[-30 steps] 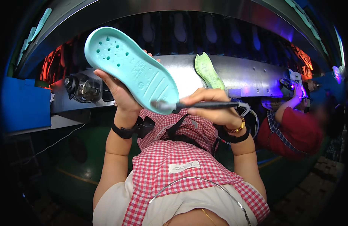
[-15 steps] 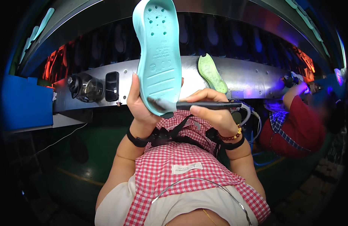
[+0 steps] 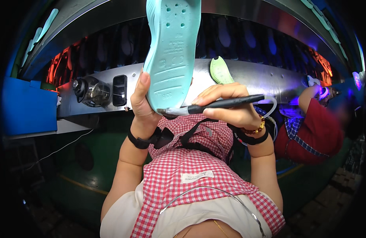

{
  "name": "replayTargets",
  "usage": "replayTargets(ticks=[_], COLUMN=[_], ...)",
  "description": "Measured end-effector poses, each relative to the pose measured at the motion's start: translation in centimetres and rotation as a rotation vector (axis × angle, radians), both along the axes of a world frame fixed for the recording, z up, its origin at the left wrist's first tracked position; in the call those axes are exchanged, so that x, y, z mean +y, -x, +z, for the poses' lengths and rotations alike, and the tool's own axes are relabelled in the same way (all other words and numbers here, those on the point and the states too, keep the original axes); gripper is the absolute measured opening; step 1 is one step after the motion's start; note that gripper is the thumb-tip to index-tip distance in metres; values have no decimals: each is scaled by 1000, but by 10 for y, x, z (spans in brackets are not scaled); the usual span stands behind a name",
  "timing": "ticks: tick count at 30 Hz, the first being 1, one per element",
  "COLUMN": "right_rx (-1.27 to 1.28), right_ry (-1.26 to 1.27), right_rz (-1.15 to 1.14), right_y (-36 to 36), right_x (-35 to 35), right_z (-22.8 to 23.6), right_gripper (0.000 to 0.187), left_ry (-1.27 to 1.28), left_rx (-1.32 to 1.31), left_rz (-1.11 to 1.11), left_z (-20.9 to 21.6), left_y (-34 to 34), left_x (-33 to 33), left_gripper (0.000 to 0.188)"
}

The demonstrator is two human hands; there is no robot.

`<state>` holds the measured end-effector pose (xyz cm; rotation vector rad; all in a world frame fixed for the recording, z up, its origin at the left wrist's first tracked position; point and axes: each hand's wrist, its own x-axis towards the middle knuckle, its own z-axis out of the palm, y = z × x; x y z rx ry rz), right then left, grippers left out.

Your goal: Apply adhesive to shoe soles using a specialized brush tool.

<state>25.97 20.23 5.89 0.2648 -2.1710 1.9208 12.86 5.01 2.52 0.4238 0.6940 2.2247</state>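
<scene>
My left hand [image 3: 141, 99] grips a light turquoise shoe sole [image 3: 173, 55] at its heel end, the thumb along its left edge. The sole is raised over the metal bench with its toe end away from me, cut off by the top of the picture. Between the fingers and thumb of my right hand [image 3: 236, 115] is a black-handled brush [image 3: 238, 101] with a pale tube at its back end. Its bristles touch the near rim of the heel. A light green shoe sole [image 3: 220, 71] lies on the bench beyond my right hand.
A dark see-through jug [image 3: 93, 93] and a black divided tray [image 3: 119, 90] stand at the left of the metal bench [image 3: 260, 77]. Soles line the dark, red- and blue-lit conveyor behind it. A blue box [image 3: 30, 105] is far left; a co-worker in red [image 3: 314, 135] is at right.
The brush has gone from the heel's flat face to its near rim, its handle now slanting up to the right. The turquoise sole has shifted slightly right and tilted.
</scene>
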Motion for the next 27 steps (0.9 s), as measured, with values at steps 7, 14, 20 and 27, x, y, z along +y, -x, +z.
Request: replayTargets(ticks=[7,14,20,27], right_rx=[95,-44,-20,50], right_ry=[-67,-308,-364,-587], right_rz=[165,288,275,242], right_y=[-9,-3,-10,-8], right_x=[-8,16,23,37], right_z=[6,15,7,19], right_gripper=[19,19,18,16], left_ry=[-91,382,442,481], left_rx=[-182,-98,-108,-111], left_rz=[-204,-546,-669,-693], left_z=[8,11,18,16], left_y=[15,18,18,24], left_x=[1,4,1,-8], left_gripper=[46,38,38,39])
